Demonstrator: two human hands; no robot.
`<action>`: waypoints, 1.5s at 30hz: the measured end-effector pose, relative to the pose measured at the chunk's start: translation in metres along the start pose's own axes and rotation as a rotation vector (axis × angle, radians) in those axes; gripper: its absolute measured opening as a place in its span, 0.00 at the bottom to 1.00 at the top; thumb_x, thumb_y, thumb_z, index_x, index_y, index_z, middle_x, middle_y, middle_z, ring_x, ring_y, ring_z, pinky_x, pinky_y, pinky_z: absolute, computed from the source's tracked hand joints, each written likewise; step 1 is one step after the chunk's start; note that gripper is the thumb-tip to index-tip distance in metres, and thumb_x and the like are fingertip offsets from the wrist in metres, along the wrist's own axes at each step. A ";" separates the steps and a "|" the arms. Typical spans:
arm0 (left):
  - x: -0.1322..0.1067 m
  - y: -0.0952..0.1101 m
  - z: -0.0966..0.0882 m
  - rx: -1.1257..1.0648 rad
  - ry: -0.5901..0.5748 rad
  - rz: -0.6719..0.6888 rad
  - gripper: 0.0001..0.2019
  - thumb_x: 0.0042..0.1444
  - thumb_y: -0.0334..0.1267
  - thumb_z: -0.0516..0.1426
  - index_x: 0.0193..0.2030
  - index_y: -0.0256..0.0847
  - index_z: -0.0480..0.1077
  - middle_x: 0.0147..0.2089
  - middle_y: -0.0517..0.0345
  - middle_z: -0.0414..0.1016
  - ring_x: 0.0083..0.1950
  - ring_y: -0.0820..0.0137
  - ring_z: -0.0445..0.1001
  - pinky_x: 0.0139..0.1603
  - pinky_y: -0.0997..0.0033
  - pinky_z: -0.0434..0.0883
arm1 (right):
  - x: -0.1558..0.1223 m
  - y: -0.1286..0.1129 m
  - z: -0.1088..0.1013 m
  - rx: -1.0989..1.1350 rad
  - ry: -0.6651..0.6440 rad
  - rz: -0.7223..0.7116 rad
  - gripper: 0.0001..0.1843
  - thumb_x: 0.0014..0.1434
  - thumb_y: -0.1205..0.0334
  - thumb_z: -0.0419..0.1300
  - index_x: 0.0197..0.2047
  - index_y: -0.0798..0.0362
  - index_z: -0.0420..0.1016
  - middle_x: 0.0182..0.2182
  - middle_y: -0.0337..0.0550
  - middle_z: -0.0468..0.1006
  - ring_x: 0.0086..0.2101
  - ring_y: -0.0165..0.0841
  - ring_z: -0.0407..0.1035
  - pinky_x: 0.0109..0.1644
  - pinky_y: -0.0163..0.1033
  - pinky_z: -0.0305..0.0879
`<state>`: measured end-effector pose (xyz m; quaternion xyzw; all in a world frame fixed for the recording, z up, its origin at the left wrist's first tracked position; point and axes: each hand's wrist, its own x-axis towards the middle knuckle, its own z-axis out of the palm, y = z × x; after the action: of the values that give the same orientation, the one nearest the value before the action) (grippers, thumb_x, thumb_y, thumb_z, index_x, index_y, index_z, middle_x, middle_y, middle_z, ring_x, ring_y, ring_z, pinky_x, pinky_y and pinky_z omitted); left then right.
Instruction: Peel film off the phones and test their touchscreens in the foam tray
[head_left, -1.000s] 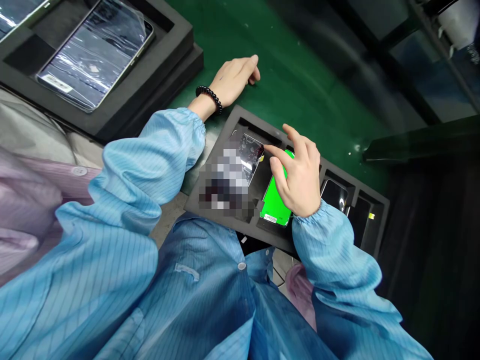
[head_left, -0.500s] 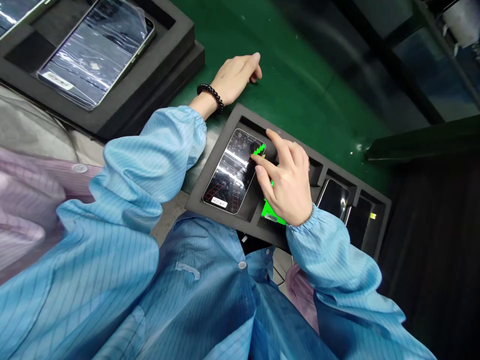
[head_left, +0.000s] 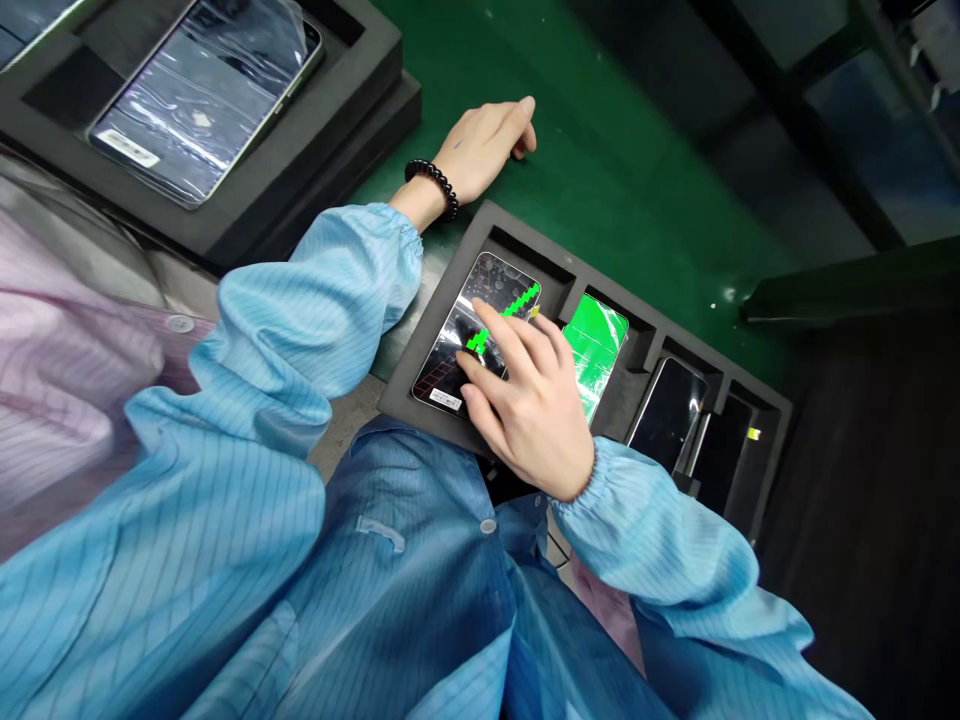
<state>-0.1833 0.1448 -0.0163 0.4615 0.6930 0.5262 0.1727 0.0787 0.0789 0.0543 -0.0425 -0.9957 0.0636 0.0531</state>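
Observation:
My right hand (head_left: 525,405) is over a phone (head_left: 446,345) lying in the leftmost compartment of a dark foam tray (head_left: 409,408). Its fingers are spread, and the index fingertip touches the dark screen. A jagged green trail runs from the screen's upper right edge down to that finger. Beyond the tray's upper left corner, my left hand (head_left: 480,150) rests on the green table (head_left: 600,170), fingers curled under and nothing visible in them. A bright green phone screen (head_left: 596,345) shows in the second compartment, partly behind my right hand.
Farther right in the tray are two dark-screened phones, one (head_left: 667,410) in the third compartment and another (head_left: 720,450) at the end. At upper left, stacked foam trays (head_left: 322,130) hold a film-covered phone (head_left: 210,95). A person's pink sleeve (head_left: 67,370) is at the left edge.
My right hand has slid down and left across the phone screen, and the green trail has grown longer. More of the second phone's green screen shows. My left hand stays on the table.

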 end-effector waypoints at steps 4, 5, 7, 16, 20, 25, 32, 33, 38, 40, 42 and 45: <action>0.002 -0.003 0.001 -0.004 0.004 0.009 0.37 0.60 0.72 0.32 0.27 0.51 0.70 0.36 0.50 0.77 0.40 0.62 0.72 0.52 0.59 0.66 | -0.001 -0.017 0.002 0.039 0.001 -0.088 0.18 0.69 0.59 0.50 0.49 0.54 0.80 0.68 0.49 0.65 0.59 0.42 0.64 0.68 0.54 0.54; 0.002 -0.004 0.001 -0.005 0.004 0.013 0.37 0.59 0.73 0.32 0.27 0.51 0.70 0.36 0.51 0.77 0.40 0.62 0.72 0.52 0.58 0.66 | -0.001 -0.021 0.003 0.058 -0.007 -0.109 0.18 0.69 0.59 0.50 0.49 0.54 0.80 0.68 0.49 0.65 0.59 0.41 0.64 0.68 0.54 0.54; 0.003 -0.006 0.002 -0.004 0.005 0.025 0.38 0.57 0.75 0.32 0.27 0.52 0.70 0.36 0.51 0.78 0.39 0.61 0.72 0.52 0.57 0.66 | -0.002 -0.027 0.005 0.096 -0.018 -0.134 0.18 0.69 0.59 0.50 0.47 0.54 0.80 0.68 0.49 0.65 0.59 0.40 0.64 0.68 0.52 0.54; 0.002 -0.008 0.001 0.002 -0.009 0.053 0.35 0.68 0.62 0.36 0.33 0.41 0.75 0.38 0.48 0.78 0.42 0.62 0.75 0.53 0.58 0.67 | 0.013 0.005 -0.001 0.140 0.096 -0.073 0.19 0.71 0.58 0.48 0.45 0.49 0.81 0.65 0.45 0.69 0.59 0.40 0.64 0.67 0.55 0.56; 0.001 -0.007 0.002 0.006 -0.004 0.065 0.36 0.69 0.61 0.36 0.34 0.39 0.75 0.39 0.46 0.78 0.43 0.61 0.75 0.53 0.57 0.67 | 0.032 0.042 -0.004 0.037 0.112 0.114 0.21 0.72 0.57 0.46 0.49 0.48 0.81 0.66 0.47 0.65 0.61 0.44 0.61 0.65 0.58 0.58; 0.004 -0.011 0.005 0.014 0.026 0.062 0.37 0.65 0.66 0.33 0.31 0.45 0.74 0.37 0.47 0.79 0.40 0.61 0.74 0.51 0.57 0.68 | 0.044 0.058 0.008 -0.036 0.093 0.163 0.23 0.72 0.56 0.43 0.54 0.47 0.78 0.68 0.47 0.62 0.62 0.46 0.60 0.65 0.59 0.58; 0.004 -0.011 0.004 0.011 0.014 0.076 0.37 0.65 0.66 0.34 0.31 0.44 0.74 0.37 0.47 0.78 0.41 0.61 0.74 0.52 0.57 0.67 | 0.054 0.056 0.018 -0.056 0.066 0.181 0.24 0.72 0.57 0.41 0.57 0.47 0.76 0.70 0.46 0.60 0.62 0.48 0.60 0.66 0.61 0.56; 0.004 -0.011 0.003 0.011 0.012 0.076 0.37 0.65 0.66 0.34 0.31 0.44 0.74 0.37 0.48 0.78 0.41 0.61 0.74 0.52 0.57 0.67 | 0.055 0.056 0.018 -0.061 0.064 0.178 0.24 0.72 0.57 0.42 0.57 0.48 0.76 0.70 0.46 0.60 0.62 0.48 0.60 0.67 0.62 0.56; 0.004 -0.010 0.003 0.017 0.012 0.074 0.40 0.60 0.72 0.31 0.29 0.46 0.72 0.37 0.48 0.78 0.41 0.62 0.74 0.51 0.57 0.67 | 0.054 0.052 0.016 -0.121 0.033 0.146 0.23 0.72 0.58 0.43 0.57 0.49 0.76 0.70 0.46 0.60 0.63 0.47 0.59 0.67 0.62 0.55; 0.004 -0.009 0.003 0.018 0.010 0.071 0.40 0.59 0.72 0.31 0.29 0.46 0.72 0.37 0.48 0.78 0.40 0.62 0.74 0.51 0.56 0.67 | 0.052 0.049 0.014 -0.146 0.012 0.137 0.22 0.71 0.59 0.44 0.57 0.49 0.76 0.70 0.47 0.60 0.63 0.47 0.59 0.67 0.61 0.55; 0.005 -0.010 0.003 0.018 0.009 0.069 0.40 0.59 0.73 0.31 0.29 0.47 0.72 0.37 0.48 0.78 0.40 0.62 0.73 0.51 0.56 0.66 | 0.050 0.045 0.013 -0.163 0.000 0.128 0.22 0.71 0.59 0.45 0.57 0.50 0.76 0.70 0.47 0.60 0.63 0.47 0.60 0.67 0.60 0.54; 0.006 -0.012 0.003 0.018 0.013 0.072 0.39 0.57 0.74 0.30 0.27 0.51 0.70 0.36 0.49 0.78 0.39 0.62 0.73 0.50 0.55 0.67 | 0.046 0.040 0.012 -0.169 0.004 0.116 0.21 0.71 0.60 0.46 0.56 0.52 0.76 0.69 0.49 0.61 0.62 0.46 0.61 0.68 0.59 0.54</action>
<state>-0.1894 0.1517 -0.0266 0.4842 0.6819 0.5287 0.1451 0.0349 0.1216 0.0416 -0.1046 -0.9932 -0.0179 0.0475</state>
